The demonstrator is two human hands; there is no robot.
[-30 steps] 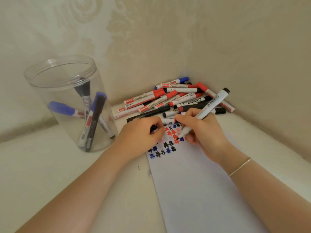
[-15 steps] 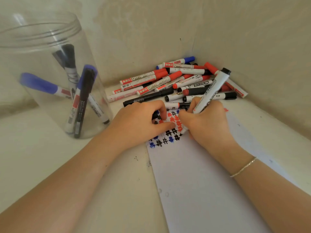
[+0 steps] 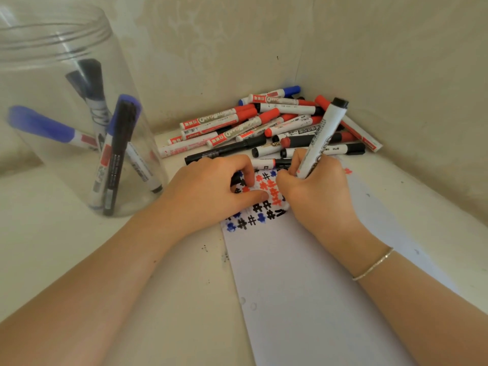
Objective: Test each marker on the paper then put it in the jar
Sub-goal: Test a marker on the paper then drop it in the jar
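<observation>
Marker (image 3: 320, 137), white-barrelled with a black end, stands tilted toward 1 o'clock in the right hand (image 3: 317, 196), whose fingers curl tight round its lower barrel; the tip is hidden behind the knuckles over the paper (image 3: 303, 286). Left hand (image 3: 211, 192) rests on the sheet's far end at 12 o'clock, fingers curled, apparently around a small dark cap that is hard to make out. Smooth red, black and blue markers (image 3: 264, 128) are heaped in the wall corner just beyond. A clear plastic jar (image 3: 47, 38) at 10 o'clock, cut off by the frame, holds several markers. Bare worktop (image 3: 66, 247) lies open at 8 o'clock.
</observation>
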